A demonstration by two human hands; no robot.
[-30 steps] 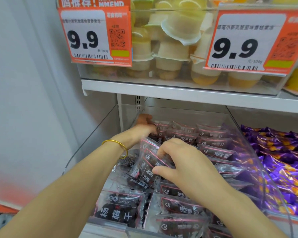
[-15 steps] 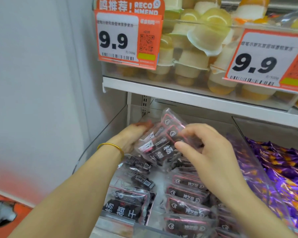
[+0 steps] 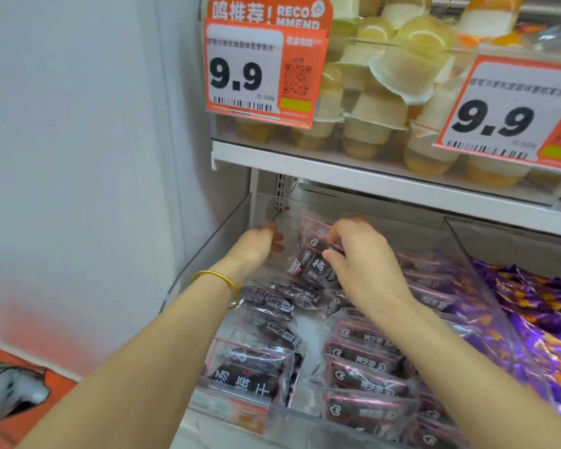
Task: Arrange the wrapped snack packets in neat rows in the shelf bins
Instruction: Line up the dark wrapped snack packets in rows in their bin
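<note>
While the left grip (image 3: 255, 251) lies open, the right grip (image 3: 363, 264) pinches stacked packets (image 3: 314, 265).

I get a single view, from the head camera. It looks forward and down into the clear shelf bin (image 3: 208, 254), close enough that the bin fills the lower half. The wide lens also takes in the upper shelf (image 3: 370, 179) above and the grey wall (image 3: 78, 157) on the left.
</note>
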